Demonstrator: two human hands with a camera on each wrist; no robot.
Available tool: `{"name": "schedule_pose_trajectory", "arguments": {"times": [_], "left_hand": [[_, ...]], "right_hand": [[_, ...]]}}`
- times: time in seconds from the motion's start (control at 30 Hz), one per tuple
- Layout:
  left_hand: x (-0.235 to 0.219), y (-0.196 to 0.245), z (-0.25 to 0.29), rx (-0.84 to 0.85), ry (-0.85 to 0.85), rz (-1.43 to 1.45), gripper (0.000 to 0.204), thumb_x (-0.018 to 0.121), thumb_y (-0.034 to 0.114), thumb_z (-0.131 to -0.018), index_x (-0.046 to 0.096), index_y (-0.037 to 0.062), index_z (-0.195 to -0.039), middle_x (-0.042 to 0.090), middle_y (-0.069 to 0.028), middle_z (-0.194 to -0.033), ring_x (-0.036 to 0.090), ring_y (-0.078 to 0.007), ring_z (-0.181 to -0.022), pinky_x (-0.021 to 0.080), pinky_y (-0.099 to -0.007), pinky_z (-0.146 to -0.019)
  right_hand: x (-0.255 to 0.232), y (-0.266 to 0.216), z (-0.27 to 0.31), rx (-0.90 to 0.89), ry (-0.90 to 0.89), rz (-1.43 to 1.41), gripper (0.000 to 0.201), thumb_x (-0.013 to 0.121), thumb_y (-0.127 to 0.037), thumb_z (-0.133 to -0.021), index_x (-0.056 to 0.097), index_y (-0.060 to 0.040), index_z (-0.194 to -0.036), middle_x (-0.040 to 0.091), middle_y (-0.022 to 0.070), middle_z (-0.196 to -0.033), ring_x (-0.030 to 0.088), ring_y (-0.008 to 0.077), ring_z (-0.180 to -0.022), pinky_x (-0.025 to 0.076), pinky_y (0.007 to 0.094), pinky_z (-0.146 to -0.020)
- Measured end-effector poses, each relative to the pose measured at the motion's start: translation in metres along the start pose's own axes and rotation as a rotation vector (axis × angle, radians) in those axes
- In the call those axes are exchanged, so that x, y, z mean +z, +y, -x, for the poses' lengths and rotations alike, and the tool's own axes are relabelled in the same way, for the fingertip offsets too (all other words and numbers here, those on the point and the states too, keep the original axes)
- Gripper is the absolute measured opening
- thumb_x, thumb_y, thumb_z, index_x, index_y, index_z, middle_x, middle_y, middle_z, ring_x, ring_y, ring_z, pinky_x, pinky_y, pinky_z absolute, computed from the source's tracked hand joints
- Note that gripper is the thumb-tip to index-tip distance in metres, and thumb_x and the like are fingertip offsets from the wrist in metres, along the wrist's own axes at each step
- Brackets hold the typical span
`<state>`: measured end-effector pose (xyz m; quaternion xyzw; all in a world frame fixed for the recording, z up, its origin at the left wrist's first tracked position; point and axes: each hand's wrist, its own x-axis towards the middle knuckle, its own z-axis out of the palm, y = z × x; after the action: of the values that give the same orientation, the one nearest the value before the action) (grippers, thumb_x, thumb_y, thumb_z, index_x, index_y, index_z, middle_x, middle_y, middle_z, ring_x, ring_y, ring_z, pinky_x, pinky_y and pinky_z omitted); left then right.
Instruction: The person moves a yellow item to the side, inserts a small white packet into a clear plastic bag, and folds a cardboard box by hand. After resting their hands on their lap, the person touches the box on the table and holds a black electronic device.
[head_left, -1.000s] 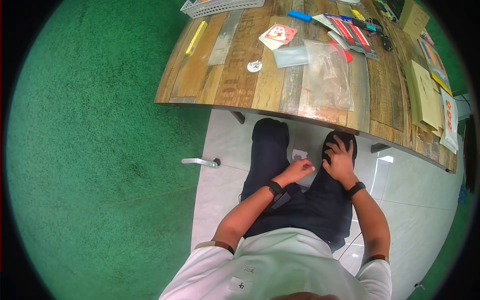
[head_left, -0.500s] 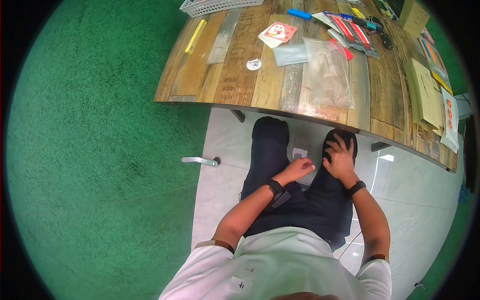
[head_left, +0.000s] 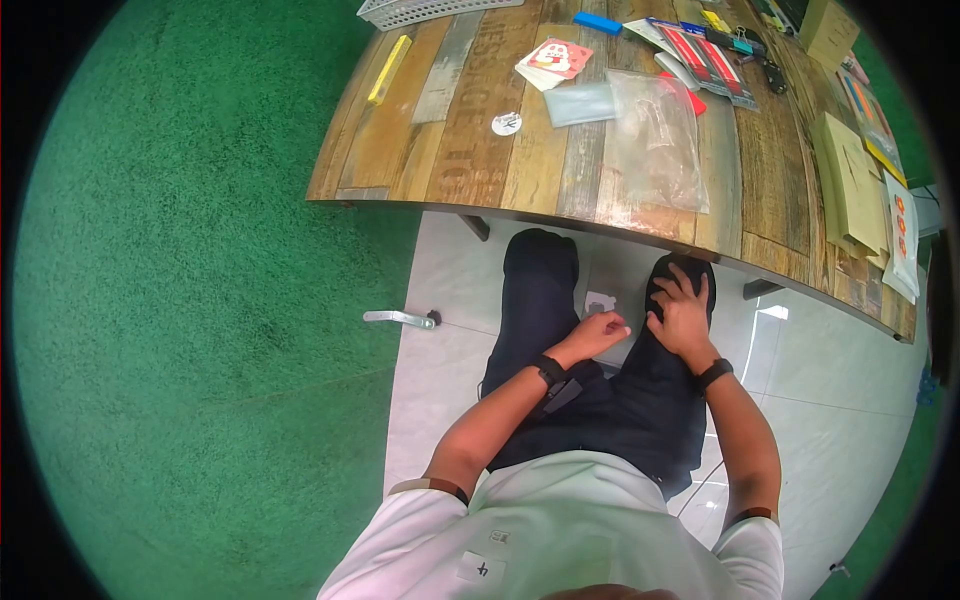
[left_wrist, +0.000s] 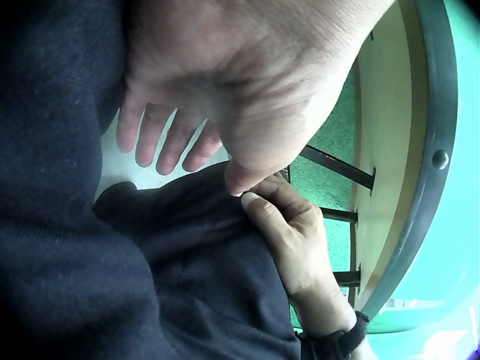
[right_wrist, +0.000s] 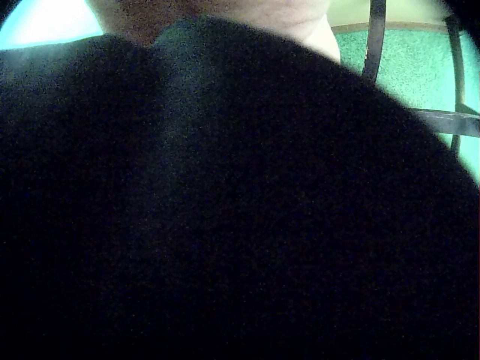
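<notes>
- Clock laid on the head view; 12 points away from the person's body.
- Right hand (head_left: 683, 318): I see it resting on the right knee of the dark trousers (head_left: 540, 275), fingers straight and spread, nothing gripped.
- Left hand (head_left: 592, 338): between the thighs. The left wrist view gives me fingers loose, slightly apart, holding nothing. Thumbs lie near each other; contact I cannot tell.
- Nearest item up top: the clear bag (head_left: 655, 150), flat on the counter (head_left: 450, 160), near end just inside the rim.
- Key relation, my judgement: the bag lies at 12 o'clock from the right hand, between 12 and 1 from the left. Right is nearer.
- Bag's long axis runs roughly 11 to 5, near end towards the right hand.
- Grey pouch (head_left: 583, 104) meets the bag at its 10 o'clock; which overlaps, I cannot tell.
- I'd judge the rim the obstacle: it stands between both hands and the bag.
- Right wrist view: mostly dark cloth, little use to me.
</notes>
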<state>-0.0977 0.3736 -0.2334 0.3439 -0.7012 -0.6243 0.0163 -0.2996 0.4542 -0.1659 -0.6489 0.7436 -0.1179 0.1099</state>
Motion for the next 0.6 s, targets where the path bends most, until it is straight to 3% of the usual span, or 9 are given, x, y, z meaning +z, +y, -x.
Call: {"name": "schedule_pose_trajectory", "arguments": {"times": [0.6], "left_hand": [[-0.0002, -0.0001, 0.001, 0.02, 0.019, 0.011, 0.043, 0.067, 0.03, -0.092, 0.062, -0.0067, -0.113, 0.07, -0.0218, -0.105, 0.069, -0.0298, -0.099, 0.054, -0.0372, -0.089]], "right_hand": [[0.0007, 0.0003, 0.0004, 0.003, 0.005, 0.009, 0.028, 0.074, -0.027, -0.073, 0.073, -0.0101, -0.095, 0.061, 0.0011, -0.126, 0.037, 0.0239, -0.141, 0.02, 0.0696, -0.112]]}}
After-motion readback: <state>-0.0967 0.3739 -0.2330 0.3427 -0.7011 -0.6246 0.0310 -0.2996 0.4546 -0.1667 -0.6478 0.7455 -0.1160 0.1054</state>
